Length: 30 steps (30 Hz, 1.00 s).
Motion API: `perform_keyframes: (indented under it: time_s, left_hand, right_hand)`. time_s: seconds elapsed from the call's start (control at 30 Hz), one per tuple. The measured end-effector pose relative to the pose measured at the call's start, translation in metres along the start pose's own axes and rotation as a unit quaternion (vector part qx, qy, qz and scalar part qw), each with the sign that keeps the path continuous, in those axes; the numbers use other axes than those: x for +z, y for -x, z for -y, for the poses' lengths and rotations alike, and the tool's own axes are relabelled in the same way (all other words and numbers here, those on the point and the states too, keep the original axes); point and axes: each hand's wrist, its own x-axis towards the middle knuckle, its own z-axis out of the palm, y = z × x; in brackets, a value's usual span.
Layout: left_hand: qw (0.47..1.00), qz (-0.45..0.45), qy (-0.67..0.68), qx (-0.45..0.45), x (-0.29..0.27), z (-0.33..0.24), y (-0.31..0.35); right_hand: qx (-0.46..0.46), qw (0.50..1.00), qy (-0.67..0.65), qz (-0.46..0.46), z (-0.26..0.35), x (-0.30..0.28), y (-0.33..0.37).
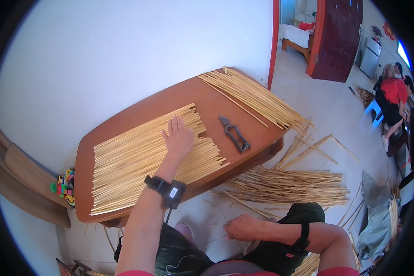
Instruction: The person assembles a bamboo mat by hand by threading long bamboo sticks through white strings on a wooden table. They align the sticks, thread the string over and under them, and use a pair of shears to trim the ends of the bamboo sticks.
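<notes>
My left hand (178, 137) lies flat, fingers stretched out, on a layer of pale yellow straw-like sticks (138, 161). The sticks lie side by side on a brown wooden table (85, 184), their right ends uneven. My right hand (244, 227) is curled into a fist beside my knee, below the table's edge, with nothing showing in it. To the right of the layer, a pair of dark pruning shears (234, 133) rests on the tabletop. A second bunch of sticks (248, 96) lies across the table's far right end.
A large heap of sticks (290, 186) covers the floor right of the table. A grey-green sheet (372, 216) lies further right. Colourful toy blocks (66, 186) stand by the table's left end. A person in red (393, 92) is bent over at far right, near a blue stool (375, 112).
</notes>
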Motion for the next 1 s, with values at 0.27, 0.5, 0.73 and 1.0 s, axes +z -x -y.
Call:
perform_keyframes:
  time_s: [0.27,0.5,0.73,1.0]
  left_hand:
    - [0.993,0.077,-0.056,-0.063,0.034,0.010,-0.007]
    - [0.995,0.078,-0.039,-0.047,0.038,0.014,-0.007]
    - [0.997,0.057,-0.019,-0.051,0.042,0.023,-0.012]
    - [0.989,0.128,-0.024,-0.063,0.026,0.022,-0.019]
  right_hand:
    - [-0.010,0.999,-0.009,-0.048,-0.003,0.002,0.023]
    - [-0.008,0.999,-0.009,-0.049,0.003,0.005,0.027]
    - [-0.043,0.998,-0.008,-0.042,0.024,-0.004,0.021]
    - [-0.053,0.996,0.032,-0.066,0.022,0.000,0.021]
